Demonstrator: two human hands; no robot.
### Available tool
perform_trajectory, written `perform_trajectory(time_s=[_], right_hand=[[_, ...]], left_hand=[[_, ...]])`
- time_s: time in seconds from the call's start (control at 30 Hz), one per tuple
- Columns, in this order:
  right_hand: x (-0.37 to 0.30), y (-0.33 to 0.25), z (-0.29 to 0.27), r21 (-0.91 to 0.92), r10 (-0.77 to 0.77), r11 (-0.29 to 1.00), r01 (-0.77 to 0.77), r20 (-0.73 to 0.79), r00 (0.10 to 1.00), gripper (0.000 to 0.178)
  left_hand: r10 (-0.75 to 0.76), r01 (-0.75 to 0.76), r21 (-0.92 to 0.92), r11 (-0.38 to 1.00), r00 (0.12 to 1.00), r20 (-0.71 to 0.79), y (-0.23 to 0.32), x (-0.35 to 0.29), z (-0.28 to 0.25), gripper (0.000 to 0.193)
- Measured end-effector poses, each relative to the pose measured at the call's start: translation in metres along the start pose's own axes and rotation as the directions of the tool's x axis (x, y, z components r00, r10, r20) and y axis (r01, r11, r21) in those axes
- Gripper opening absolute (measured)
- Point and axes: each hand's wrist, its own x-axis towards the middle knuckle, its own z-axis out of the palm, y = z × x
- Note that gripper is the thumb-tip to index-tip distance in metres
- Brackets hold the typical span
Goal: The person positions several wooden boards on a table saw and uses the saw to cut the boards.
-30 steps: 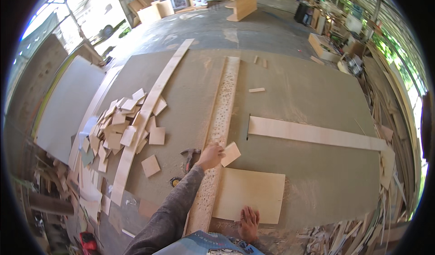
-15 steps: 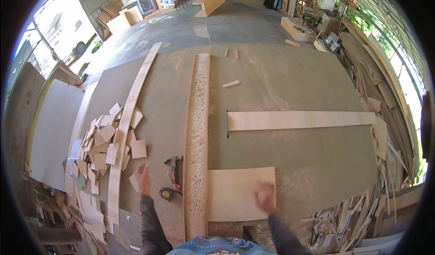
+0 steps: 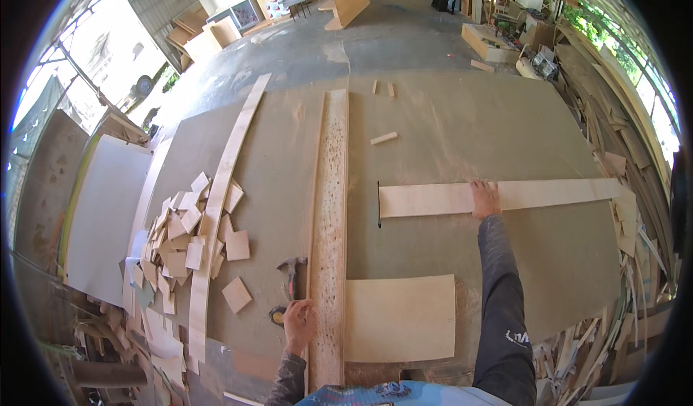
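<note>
Tabletop (image 3: pixel 426 251), broad, flat and grey-brown, spreads under everything at work here. Down its middle runs a long, narrow, light-brown wooden board with a dark-speckled face (image 3: pixel 330 211). To the left, a long, thin, pale wooden strip (image 3: pixel 232 150) lies slantwise across a heap of small, square, pale wooden pieces (image 3: pixel 175 244). To the right, a long, flat, pale wooden plank (image 3: pixel 556 194) lies crosswise, its right end at the tabletop's right edge. Nearer the person, a smooth, pale yellow, rectangular wooden sheet (image 3: pixel 401 321) sits just right of the speckled board.

Of the two hands, the right hand (image 3: pixel 486 199) lies across the plank, fingers toward its far edge; whether it grips cannot be told. The left hand (image 3: pixel 299 326), fingers bent, is at the speckled board's left edge; whether it pinches anything cannot be told. Just beyond it lies a dark-headed claw hammer (image 3: pixel 292 272), and beside it a round, black-and-yellow tape measure (image 3: pixel 276 315), partly hidden. Smallest is a short, pale wooden stick (image 3: pixel 384 138), beyond the plank.
</note>
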Motion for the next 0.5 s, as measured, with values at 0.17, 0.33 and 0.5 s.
perform_trajectory(time_s=[0.17, 0.33, 0.5], right_hand=[[-0.053, 0.034, -0.028, 0.051, -0.106, 0.993, 0.104, 0.019, 0.994, 0.092], [-0.115, 0.044, -0.038, 0.150, -0.252, 0.956, 0.254, -0.035, 0.967, 0.088], [-0.145, 0.003, -0.054, 0.221, -0.352, 0.906, 0.361, -0.082, 0.932, 0.083]], left_hand=[[-0.032, 0.032, 0.020, 0.999, 1.000, 0.000, 0.007, -0.007, -0.007, 0.021], [0.189, -0.189, 0.042, 0.981, 0.982, 0.004, 0.012, -0.015, 0.023, 0.025], [0.048, -0.026, -0.223, 0.974, 0.995, 0.091, 0.046, 0.002, 0.064, 0.034]])
